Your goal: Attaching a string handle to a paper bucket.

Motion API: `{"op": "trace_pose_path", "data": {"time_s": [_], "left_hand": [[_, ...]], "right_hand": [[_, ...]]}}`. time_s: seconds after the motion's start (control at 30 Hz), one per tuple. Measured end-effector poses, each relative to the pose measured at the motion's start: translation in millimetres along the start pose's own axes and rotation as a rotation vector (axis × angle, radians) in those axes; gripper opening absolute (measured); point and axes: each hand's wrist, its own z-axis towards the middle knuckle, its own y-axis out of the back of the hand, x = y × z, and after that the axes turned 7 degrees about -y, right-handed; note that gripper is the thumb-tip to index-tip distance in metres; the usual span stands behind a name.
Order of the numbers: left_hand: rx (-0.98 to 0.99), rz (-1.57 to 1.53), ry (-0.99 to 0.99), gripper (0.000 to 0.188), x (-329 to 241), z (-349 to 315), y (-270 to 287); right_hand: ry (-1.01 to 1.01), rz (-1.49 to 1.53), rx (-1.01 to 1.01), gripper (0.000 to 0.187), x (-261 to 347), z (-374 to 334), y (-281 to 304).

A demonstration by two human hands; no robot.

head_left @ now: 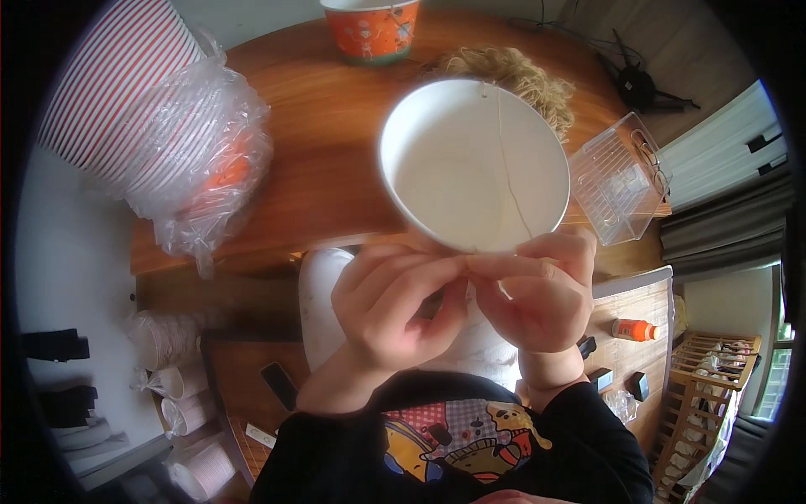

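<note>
A white-lined paper bucket [437, 160] rests tilted against the table's near edge, its open mouth facing me. A thin pale string [508, 168] is fixed at the far rim and crosses the mouth to the near rim. There my left hand [395, 302] and my right hand [541, 290] meet, fingertips touching just below the rim. Both hands are closed in a pinch on the string; its end is hidden among the fingers. Behind the bucket lies a loose bundle of tan string [508, 71].
Nested striped paper buckets [126, 84] in clear plastic stand at the left. An orange patterned bucket [369, 32] is at the back. On the right are a clear plastic box [609, 189] and glasses [651, 155]. A lower table holds an orange bottle [634, 329] and a phone [279, 385].
</note>
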Motion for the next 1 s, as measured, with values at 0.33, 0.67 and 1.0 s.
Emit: {"op": "trace_pose_path", "data": {"time_s": [0.33, 0.67, 1.0], "left_hand": [[-0.032, 0.105, -0.093, 0.034, 4.3, -2.2, -3.6], [-0.034, 0.159, -0.077, 0.032, -1.9, -7.0, -5.1], [-0.039, 0.002, 0.016, 0.023, -2.8, -3.9, -5.7]], "right_hand": [[0.007, -0.063, -0.020, 0.041, 1.2, 2.5, 0.2], [0.002, -0.060, -0.069, 0.042, 0.4, 2.0, -1.8], [0.001, -0.111, -0.035, 0.039, 3.9, 2.1, 2.0]]}}
